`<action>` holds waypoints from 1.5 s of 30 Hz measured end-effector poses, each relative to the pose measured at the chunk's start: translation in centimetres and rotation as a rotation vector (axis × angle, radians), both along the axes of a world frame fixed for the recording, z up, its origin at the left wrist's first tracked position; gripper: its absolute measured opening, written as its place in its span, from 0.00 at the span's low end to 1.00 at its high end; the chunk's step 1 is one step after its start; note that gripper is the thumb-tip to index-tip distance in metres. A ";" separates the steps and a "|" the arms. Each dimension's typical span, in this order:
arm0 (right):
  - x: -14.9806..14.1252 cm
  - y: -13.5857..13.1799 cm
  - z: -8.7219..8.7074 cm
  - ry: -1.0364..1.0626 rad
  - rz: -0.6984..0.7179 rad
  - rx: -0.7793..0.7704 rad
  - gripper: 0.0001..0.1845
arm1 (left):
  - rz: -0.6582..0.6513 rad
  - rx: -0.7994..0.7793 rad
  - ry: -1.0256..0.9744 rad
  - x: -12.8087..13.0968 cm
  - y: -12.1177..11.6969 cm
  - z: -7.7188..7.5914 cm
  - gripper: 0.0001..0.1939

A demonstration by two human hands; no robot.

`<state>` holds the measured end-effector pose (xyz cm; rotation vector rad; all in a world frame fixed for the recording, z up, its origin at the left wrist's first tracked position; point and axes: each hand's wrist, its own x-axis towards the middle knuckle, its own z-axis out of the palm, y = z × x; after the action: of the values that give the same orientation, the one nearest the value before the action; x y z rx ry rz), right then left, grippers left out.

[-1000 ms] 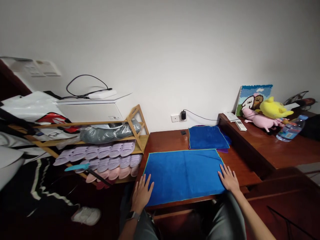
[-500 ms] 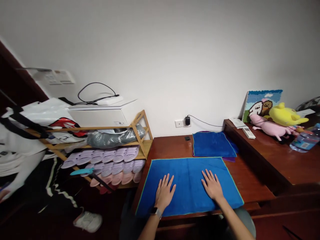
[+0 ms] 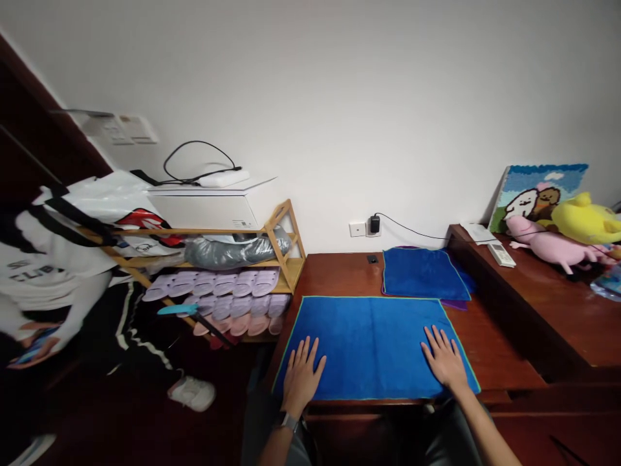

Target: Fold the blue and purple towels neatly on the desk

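A large blue terry cloth with a light green hem (image 3: 373,346) lies spread flat on the dark red-brown wooden table (image 3: 490,362), reaching to its near edge. The left hand (image 3: 301,378) rests palm down on the cloth's near left corner, fingers spread and pointing away from the body, forearm coming up from below. The right hand (image 3: 444,359) lies palm down near the cloth's right edge, fingers likewise splayed; neither hand grips anything. A smaller folded blue cloth (image 3: 423,282) sits just behind the spread cloth.
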<state>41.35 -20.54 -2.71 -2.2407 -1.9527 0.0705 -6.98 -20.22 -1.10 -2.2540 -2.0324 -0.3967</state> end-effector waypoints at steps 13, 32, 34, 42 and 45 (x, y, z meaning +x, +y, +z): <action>-2.4 4.0 3.3 0.092 0.005 0.070 0.37 | -0.051 0.102 -0.020 -1.2 4.5 0.9 0.32; 3.5 10.8 2.5 0.033 -0.172 -0.134 0.39 | 0.099 0.017 -0.003 -2.4 17.8 -1.0 0.35; 3.5 10.8 2.4 0.033 -0.169 -0.120 0.38 | 0.100 0.015 -0.004 -1.8 17.7 -0.7 0.36; 2.4 10.3 3.2 0.093 -0.159 -0.057 0.37 | 0.081 0.059 -0.029 -0.9 16.2 3.0 0.32; 2.2 10.2 3.9 0.152 -0.179 0.023 0.35 | -0.023 0.157 -0.093 0.5 13.6 6.2 0.28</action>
<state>43.55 -10.36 1.15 -2.3106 -1.6624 0.1881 -6.46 -6.60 5.09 -2.2051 -1.9428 -0.6502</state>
